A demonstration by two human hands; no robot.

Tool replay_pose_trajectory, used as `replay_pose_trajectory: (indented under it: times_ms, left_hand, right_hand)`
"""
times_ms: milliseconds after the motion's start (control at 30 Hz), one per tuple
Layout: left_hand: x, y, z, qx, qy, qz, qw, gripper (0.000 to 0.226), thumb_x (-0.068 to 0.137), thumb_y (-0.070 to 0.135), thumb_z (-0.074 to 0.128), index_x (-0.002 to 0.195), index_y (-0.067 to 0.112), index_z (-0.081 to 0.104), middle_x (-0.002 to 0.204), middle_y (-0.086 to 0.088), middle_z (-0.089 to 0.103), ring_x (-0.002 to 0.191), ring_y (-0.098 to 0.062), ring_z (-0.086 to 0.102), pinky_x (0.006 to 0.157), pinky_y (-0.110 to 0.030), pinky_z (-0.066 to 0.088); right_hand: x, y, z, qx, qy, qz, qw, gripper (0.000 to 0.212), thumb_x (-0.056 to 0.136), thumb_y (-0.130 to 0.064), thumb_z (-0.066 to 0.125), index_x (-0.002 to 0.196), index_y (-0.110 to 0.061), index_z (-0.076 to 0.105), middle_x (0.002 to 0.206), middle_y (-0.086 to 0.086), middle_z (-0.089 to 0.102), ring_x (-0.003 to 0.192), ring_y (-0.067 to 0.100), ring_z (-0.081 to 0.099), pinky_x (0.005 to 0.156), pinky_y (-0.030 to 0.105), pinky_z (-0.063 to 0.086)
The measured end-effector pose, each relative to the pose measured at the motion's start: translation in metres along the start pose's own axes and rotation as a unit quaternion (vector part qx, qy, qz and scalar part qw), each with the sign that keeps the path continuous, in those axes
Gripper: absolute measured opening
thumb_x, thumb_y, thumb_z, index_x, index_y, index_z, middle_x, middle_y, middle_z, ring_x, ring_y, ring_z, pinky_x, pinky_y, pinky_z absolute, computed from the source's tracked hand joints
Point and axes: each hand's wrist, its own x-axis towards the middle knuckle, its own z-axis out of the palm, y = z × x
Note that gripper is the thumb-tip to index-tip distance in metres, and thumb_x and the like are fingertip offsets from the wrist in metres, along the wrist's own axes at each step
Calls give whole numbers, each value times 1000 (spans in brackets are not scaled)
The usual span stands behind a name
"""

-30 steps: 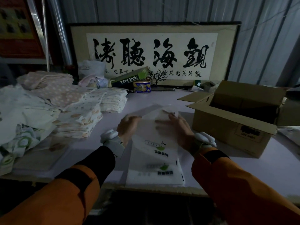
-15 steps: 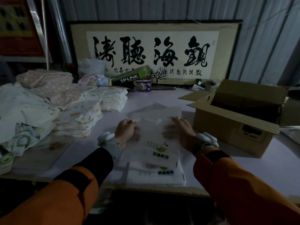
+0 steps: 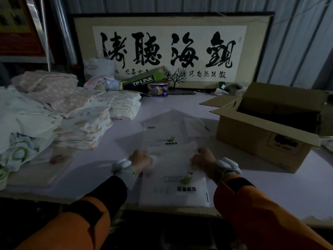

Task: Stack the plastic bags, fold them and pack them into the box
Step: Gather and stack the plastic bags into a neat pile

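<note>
A translucent plastic bag (image 3: 173,177) with a green leaf logo and dark characters lies at the table's near edge on a small stack. My left hand (image 3: 140,159) grips its far left corner and my right hand (image 3: 203,157) grips its far right corner. More loose bags (image 3: 162,130) lie flat just beyond, toward the middle of the table. The open cardboard box (image 3: 261,139) stands at the right with its flaps spread; its inside is dark.
Piles of folded patterned cloth (image 3: 81,123) fill the left side of the white table (image 3: 270,186). A TP-LINK carton (image 3: 144,80), a small tin (image 3: 158,90) and a framed calligraphy panel (image 3: 171,47) stand at the back.
Both hands have pulled back toward me, drawing the top bag down over the near stack. The bags beyond it now lie uncovered.
</note>
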Motion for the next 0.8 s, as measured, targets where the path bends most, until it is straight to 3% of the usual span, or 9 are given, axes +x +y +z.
replay_pose_trajectory:
  times_ms: [133,267,333,500,633,800]
  left_hand:
    - [3,-9,4,40,25,-6,999,27,72,22,69,96,11,68,106,-13,69,98,-32,64,75,-31,57]
    - [8,-14,7,55,28,0,998,32,75,21,70,106,18,65,117,-9,66,109,-30,60,86,-26,49]
    - [10,-16,9,46,35,21,998,30,74,20,71,103,19,65,112,-5,69,109,-27,62,82,-23,46]
    - [7,-29,18,-1,53,73,996,26,68,21,76,89,23,62,80,6,63,86,-21,64,68,-20,40]
    - [9,-32,20,-22,79,102,991,16,77,17,70,86,24,58,79,7,62,83,-21,64,73,-22,44]
    - [10,-40,24,-56,113,102,987,16,75,15,74,89,16,66,80,4,65,75,-15,62,70,-20,42]
  right_hand:
    - [7,10,5,-67,9,-1,998,41,87,-9,55,127,-3,48,125,19,55,114,34,56,98,41,48]
    - [11,19,7,-128,33,-26,991,33,89,-12,51,121,-5,50,124,17,52,111,30,54,96,37,49]
    - [12,23,10,-143,71,-51,986,36,87,-12,53,122,-8,49,122,16,54,109,31,55,94,39,49]
    - [14,36,22,-163,95,-72,980,47,87,-12,53,133,-9,42,130,18,53,117,35,52,98,42,46]
    - [15,39,24,-127,155,-90,976,31,92,-12,49,123,-11,51,119,16,60,108,33,56,87,36,44]
    - [10,54,18,-86,175,-168,966,28,90,-11,55,118,-6,57,105,16,66,97,30,61,82,36,48]
